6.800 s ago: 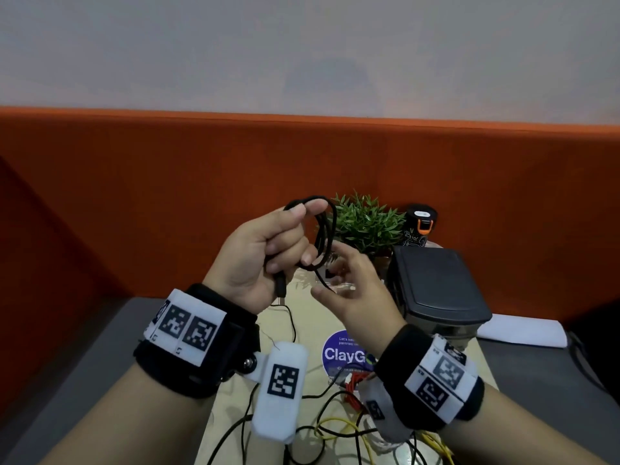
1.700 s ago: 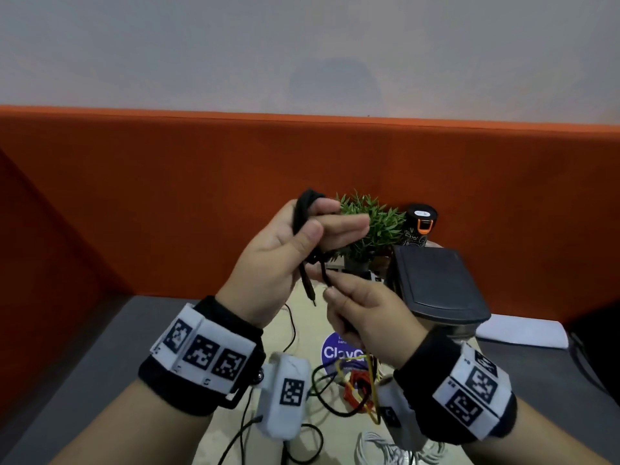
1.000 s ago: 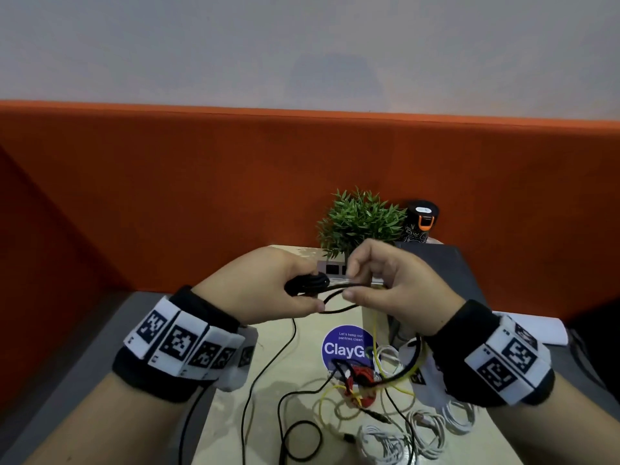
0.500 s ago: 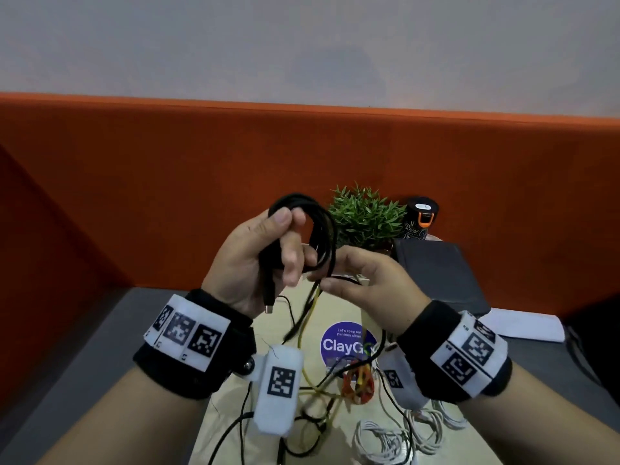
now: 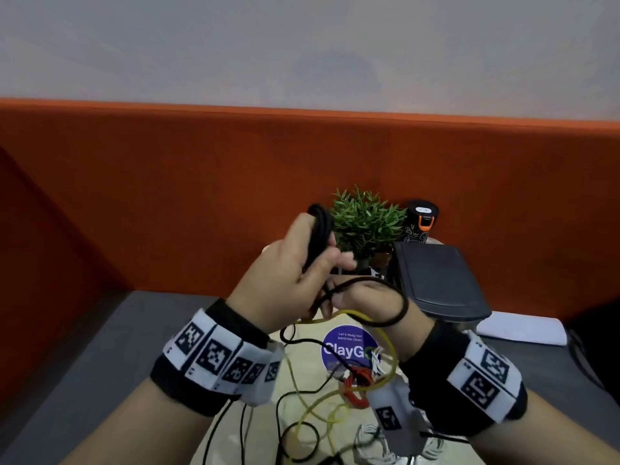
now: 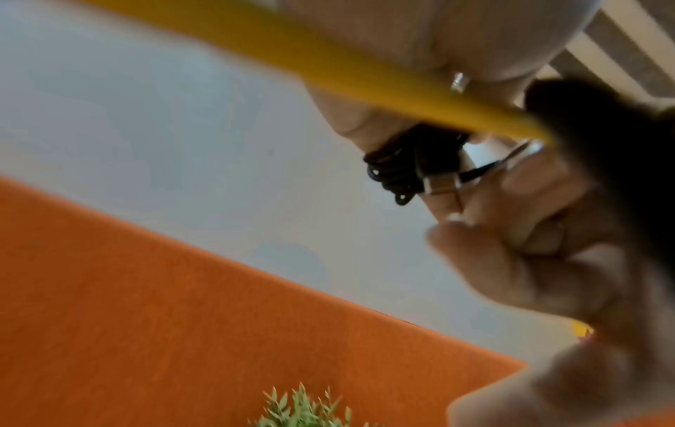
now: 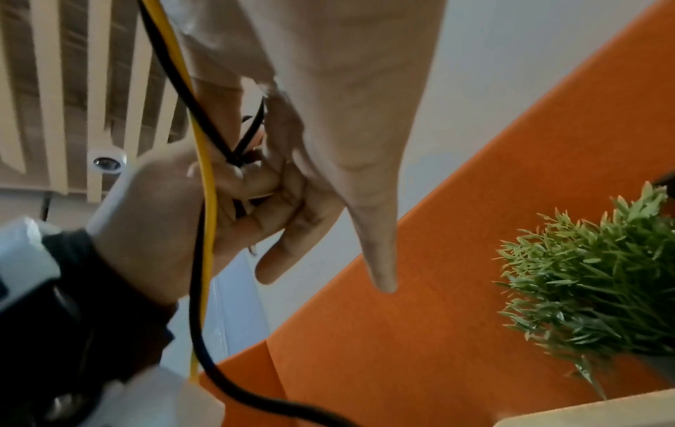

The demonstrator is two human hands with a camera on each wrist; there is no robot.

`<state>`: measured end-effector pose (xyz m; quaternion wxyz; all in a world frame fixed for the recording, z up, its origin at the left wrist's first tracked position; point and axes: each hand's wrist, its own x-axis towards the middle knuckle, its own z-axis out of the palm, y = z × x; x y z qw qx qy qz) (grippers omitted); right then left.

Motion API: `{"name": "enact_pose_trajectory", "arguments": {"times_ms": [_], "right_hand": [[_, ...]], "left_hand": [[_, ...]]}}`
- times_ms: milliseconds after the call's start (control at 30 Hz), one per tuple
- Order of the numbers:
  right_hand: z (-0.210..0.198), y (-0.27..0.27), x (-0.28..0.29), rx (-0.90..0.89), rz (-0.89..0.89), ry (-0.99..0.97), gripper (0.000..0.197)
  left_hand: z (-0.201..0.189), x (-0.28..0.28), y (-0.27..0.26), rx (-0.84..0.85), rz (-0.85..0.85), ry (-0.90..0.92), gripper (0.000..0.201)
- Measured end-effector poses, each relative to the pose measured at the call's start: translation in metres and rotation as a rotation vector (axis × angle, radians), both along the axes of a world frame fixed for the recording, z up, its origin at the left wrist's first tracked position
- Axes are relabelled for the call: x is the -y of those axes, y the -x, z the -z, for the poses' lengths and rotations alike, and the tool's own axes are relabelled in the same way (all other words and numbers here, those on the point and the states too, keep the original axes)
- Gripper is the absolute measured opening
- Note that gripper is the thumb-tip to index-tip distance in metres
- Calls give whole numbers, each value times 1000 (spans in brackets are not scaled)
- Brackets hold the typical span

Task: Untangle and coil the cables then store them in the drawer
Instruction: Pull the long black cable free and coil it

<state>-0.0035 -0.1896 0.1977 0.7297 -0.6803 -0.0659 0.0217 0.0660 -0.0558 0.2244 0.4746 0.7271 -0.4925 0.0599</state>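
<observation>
My left hand [image 5: 318, 263] grips a coil of black cable [image 5: 320, 229] held up over the table, edge-on to the head view. The left wrist view shows the black coil [image 6: 398, 170] with a metal plug [image 6: 438, 183] beside my fingers. My right hand [image 5: 339, 298] sits just below the left one. It pinches the loose black strand [image 7: 237, 156], which loops over the back of that hand [image 5: 399, 310]. A yellow cable [image 5: 365, 318] is caught up with it and hangs down to the table. The right fingertips are hidden in the head view.
On the light table [image 5: 302, 374] lie a red cable [image 5: 357, 389], white cables [image 5: 369, 443], loose black strands and a round blue sticker [image 5: 342, 347]. Behind stand a green plant [image 5: 365, 223], a black bottle [image 5: 421, 223] and a dark lidded box [image 5: 436, 283]. An orange partition backs the table.
My left hand has turned the coil edge-on and dropped a little. My right hand has slid under it, drawing a black loop over its back and lifting the yellow cable.
</observation>
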Motion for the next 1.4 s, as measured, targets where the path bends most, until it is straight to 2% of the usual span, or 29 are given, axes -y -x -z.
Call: {"name": "enact_pose_trajectory", "arguments": {"times_ms": [33,133,200,267,367,567,733,833,1000,1200,1400], "right_hand": [[-3,1,2,-23,-11,-64,9],[-5,10,5,-63,-40,-256,18],[-3,15,7,-78,-56,-313,23],[-2,15,9,-89,-49,-272,24],[1,12,11,-76,-1,-223,32],[18,4,15,-6,100,-11,24],[18,0,26,-128,117,19,30],[23,-4,37,-156,145,-7,26],[43,-4,54,-259,219,64,27],[93,-3,66,-478,386,224,30],[109,-2,71,-664,547,296,30]], "left_hand": [[1,-1,-1,98,-25,-53,10],[2,-5,-7,287,-63,-207,36],[3,-9,-10,315,-4,-274,35],[3,-13,-11,249,66,-347,33],[1,-17,-16,224,67,-403,33],[-5,-17,-32,311,-115,-375,26],[-13,-14,-36,326,-271,-233,25],[-16,-10,-31,344,-315,-106,25],[-36,-17,-40,192,-487,200,34],[-56,-30,-61,185,-578,192,37],[-61,-34,-67,170,-681,238,39]]}}
